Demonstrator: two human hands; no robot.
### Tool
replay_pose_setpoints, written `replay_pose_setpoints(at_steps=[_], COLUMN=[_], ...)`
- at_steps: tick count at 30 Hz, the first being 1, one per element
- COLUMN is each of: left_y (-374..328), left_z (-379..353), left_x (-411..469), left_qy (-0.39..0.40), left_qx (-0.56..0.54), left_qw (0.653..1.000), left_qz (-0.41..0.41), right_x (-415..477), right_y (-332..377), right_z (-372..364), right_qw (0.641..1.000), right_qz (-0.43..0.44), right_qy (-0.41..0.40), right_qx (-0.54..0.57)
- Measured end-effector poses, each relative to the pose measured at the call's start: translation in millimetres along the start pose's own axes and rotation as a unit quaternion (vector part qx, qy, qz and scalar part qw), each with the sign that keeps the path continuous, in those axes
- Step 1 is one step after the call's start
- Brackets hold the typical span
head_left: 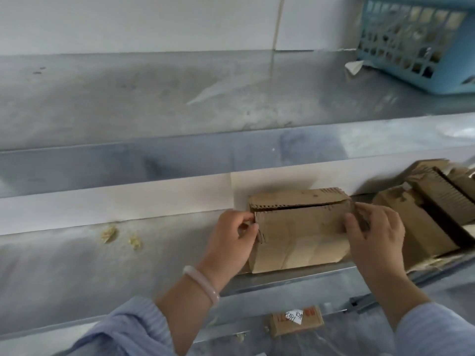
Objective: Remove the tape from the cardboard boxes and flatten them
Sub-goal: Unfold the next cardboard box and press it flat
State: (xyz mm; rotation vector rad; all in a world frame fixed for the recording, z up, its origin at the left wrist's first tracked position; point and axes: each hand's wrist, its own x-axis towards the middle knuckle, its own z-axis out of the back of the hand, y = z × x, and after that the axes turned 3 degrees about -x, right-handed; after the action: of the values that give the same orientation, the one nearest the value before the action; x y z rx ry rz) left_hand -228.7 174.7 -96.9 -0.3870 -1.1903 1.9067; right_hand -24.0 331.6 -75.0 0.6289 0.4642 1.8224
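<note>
A small brown cardboard box [300, 232] stands on the steel table [77, 265] near its front edge, its top flaps slightly parted. My left hand [231, 242] pinches the box's left end flap between thumb and fingers. My right hand [372, 237] grips the right end, fingers curled over the top corner. No tape is clearly visible on this box. Further right, more cardboard boxes [424, 214] lie open and partly flattened.
A steel shelf [180, 98] runs above the table, with a blue plastic basket [416, 39] at its right end. Small cardboard scraps [110, 233] lie on the table to the left. Below the table edge lies a labelled cardboard piece [295, 320].
</note>
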Motion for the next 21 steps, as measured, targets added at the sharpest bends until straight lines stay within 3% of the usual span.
replay_pose_setpoints(at_steps=[6,10,13,14,17,21], left_y=[-14,-35,-32,-34,-48,-68], left_z=[-12,-5,5,5,-8,-36], left_x=[4,3,7,8,11,9], left_qy=[0.003,0.029,0.117,0.139,0.161,0.069], left_qx=[-0.062,-0.146,-0.078,-0.043,0.064,0.187], left_qw=[0.995,0.976,0.971,0.969,0.956,0.956], left_qz=[0.078,0.158,0.194,0.202,0.235,0.215], right_x=[9,27,38,39,46,50], right_y=[-4,-5,-11,-12,-9,7], right_z=[25,42,56,59,62,52], right_qw=[0.978,0.909,0.882,0.893,0.932,0.924], right_qz=[-0.083,-0.232,-0.235,-0.203,-0.061,0.044], right_qy=[0.074,0.19,0.255,0.282,0.355,0.344], right_qx=[0.176,0.291,0.318,0.285,0.03,-0.16])
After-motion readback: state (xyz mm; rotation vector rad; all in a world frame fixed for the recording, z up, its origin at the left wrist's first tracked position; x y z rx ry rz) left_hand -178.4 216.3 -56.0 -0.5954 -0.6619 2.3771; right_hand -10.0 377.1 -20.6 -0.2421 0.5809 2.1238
